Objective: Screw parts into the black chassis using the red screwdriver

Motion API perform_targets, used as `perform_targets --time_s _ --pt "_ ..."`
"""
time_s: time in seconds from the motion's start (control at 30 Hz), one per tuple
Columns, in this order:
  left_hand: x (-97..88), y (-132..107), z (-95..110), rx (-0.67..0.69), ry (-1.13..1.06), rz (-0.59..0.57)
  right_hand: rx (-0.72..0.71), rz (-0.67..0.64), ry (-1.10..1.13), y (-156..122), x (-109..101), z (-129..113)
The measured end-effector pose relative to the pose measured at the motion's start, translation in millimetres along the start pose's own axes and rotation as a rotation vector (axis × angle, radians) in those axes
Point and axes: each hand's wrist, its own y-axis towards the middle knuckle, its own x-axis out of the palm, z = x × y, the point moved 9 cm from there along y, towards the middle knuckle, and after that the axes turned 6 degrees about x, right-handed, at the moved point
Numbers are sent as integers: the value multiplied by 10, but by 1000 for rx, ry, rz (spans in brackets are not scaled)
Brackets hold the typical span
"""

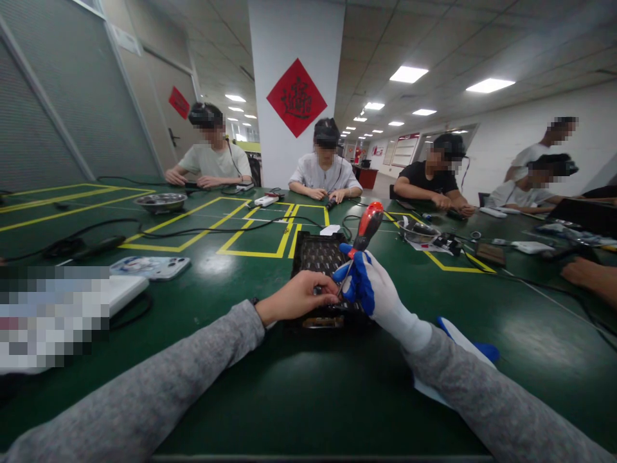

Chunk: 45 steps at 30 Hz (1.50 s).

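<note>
A screwdriver (369, 226) with a red and black handle is tilted in my right hand (373, 283), which wears a white glove with blue-coated fingers. Its shaft slants down and left toward the fingertips of my bare left hand (301, 296). Those fingertips are pinched together near the screwdriver's lower end; what lies between them is too small to make out. Both hands are over an open black case (321, 254) holding rows of small metal bits. The case's near edge shows below my left hand, and its middle is partly covered by my hands.
A second blue-and-white glove (470, 341) lies by my right forearm. At left are a phone (152, 267) and a white box (120, 292). Metal bowls (161, 202), black cables and yellow tape lines lie farther out. Several people sit across the green table (231, 399).
</note>
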Motion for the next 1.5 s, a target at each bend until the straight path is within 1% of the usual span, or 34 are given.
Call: perform_targets --time_s 0.13,0.33,0.5,0.6,0.77,0.83,0.93,1.07,1.3,1.5 --pt "14 6 32 21 22 -26 13 12 9 4 -27 10" --pt "10 6 -36 -63 18 -3 -24 9 -42 -30 8 -36" --pt "4 -2 -1 -6 9 -12 14 5 -4 -6 -2 11" --pt "7 2 13 13 27 -16 10 8 10 4 -13 11" --pt "12 2 -57 -62 12 7 -7 -3 9 -14 15 -15" --pt "15 0 -71 -69 -3 9 -7 -5 -4 -21 23 -21" --pt "4 -1 -45 -33 11 9 0 6 -30 -21 12 -20" --pt "17 6 19 24 22 -28 6 20 -22 -11 -15 -12" --pt "15 13 -35 -45 19 -10 -50 24 -18 -26 2 -47" --pt "15 7 27 45 38 -24 -11 14 -21 -7 -4 -9"
